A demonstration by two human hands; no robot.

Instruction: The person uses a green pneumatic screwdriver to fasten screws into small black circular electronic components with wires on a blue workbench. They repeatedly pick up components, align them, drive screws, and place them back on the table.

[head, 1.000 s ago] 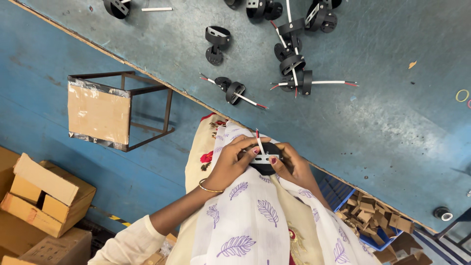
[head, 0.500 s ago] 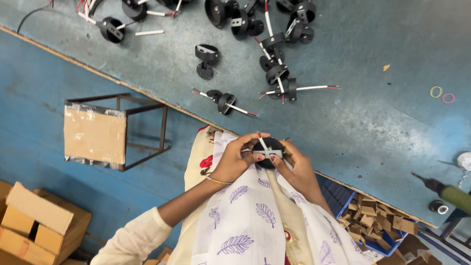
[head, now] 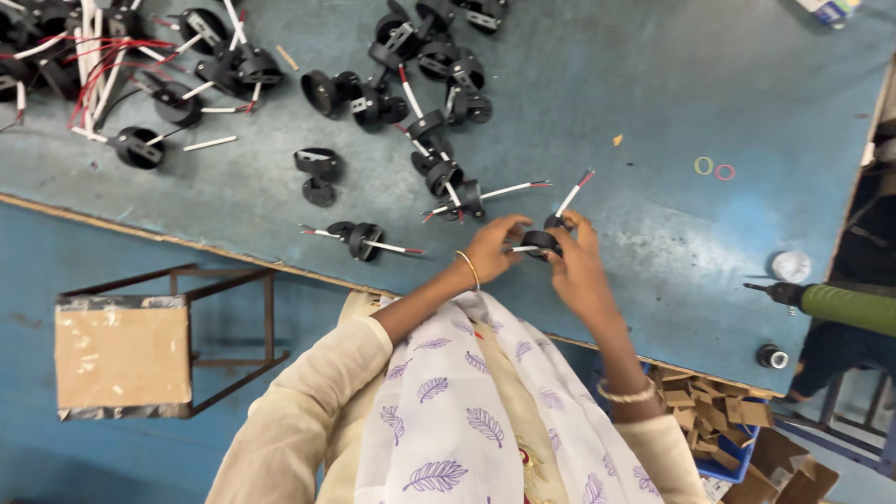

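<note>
1. While both my hands meet over the bench (head: 653, 112), my left hand (head: 493, 248) and right hand (head: 581, 266) each have a tight grip on one black round part (head: 539, 243).
2. Its red-tipped white wire (head: 569, 198) sticks out toward one o'clock.
3. At nine o'clock lies a similar wired part (head: 362, 240); a screwdriver (head: 840, 303) sits at three o'clock.

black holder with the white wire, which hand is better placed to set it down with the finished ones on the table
Left, probably. Both hands grip the black holder, but the left hand sits on the side toward the nearest wired holders; the right hand is farther away.
</note>
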